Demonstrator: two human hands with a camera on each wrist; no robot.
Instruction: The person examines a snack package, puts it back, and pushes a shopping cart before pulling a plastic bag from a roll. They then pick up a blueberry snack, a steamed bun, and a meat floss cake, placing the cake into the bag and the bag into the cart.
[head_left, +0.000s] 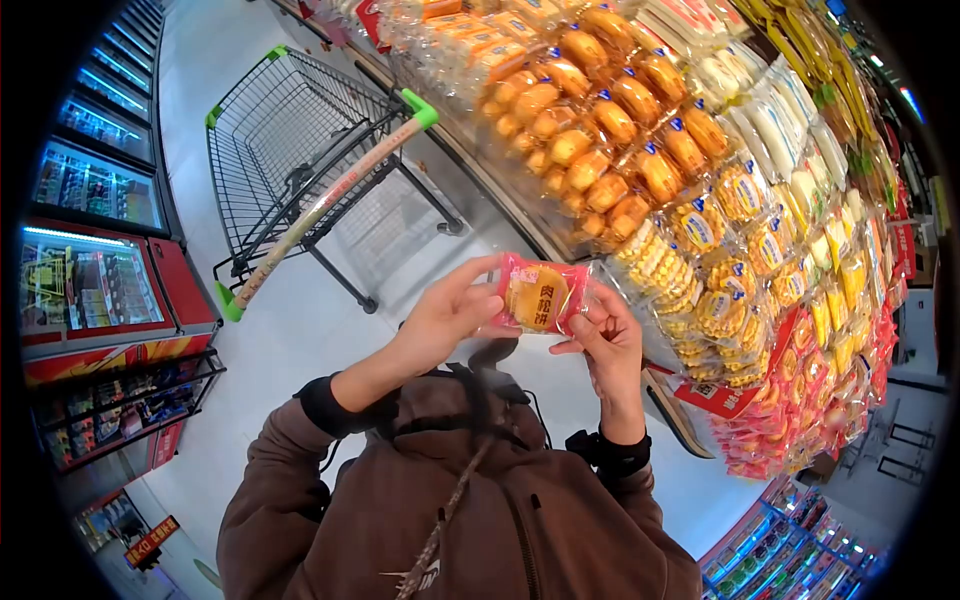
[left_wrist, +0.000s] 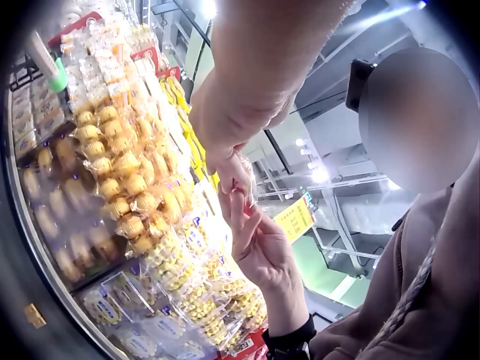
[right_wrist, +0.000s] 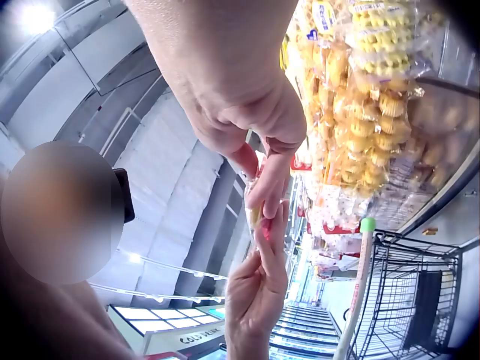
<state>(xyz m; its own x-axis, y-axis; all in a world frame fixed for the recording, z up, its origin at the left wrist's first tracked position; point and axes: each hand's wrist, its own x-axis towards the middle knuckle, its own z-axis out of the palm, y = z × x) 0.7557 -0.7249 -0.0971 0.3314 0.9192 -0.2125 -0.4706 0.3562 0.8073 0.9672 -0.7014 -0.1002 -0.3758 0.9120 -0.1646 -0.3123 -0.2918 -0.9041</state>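
Observation:
A small wrapped pastry (head_left: 541, 296), with pink edges and dark characters over a round golden cake, is held up in front of the chest. My left hand (head_left: 450, 312) pinches its left edge, thumb on the front. At the opposite edge, my right hand (head_left: 606, 345) grips the wrapper between thumb and fingers. The wrist views show the packet nearly edge-on, largely hidden by both hands. Beyond the right hand rises a sloping display of packaged buns (head_left: 610, 120) and yellow pastries (head_left: 720, 290).
A shopping cart (head_left: 290, 150) with a green-tipped handle stands ahead on the left, on a pale floor (head_left: 190, 60). Lit refrigerated cases (head_left: 100, 190) line the left side. Pink packets (head_left: 780, 430) are piled at the display's near end, by a red sign (head_left: 725, 398).

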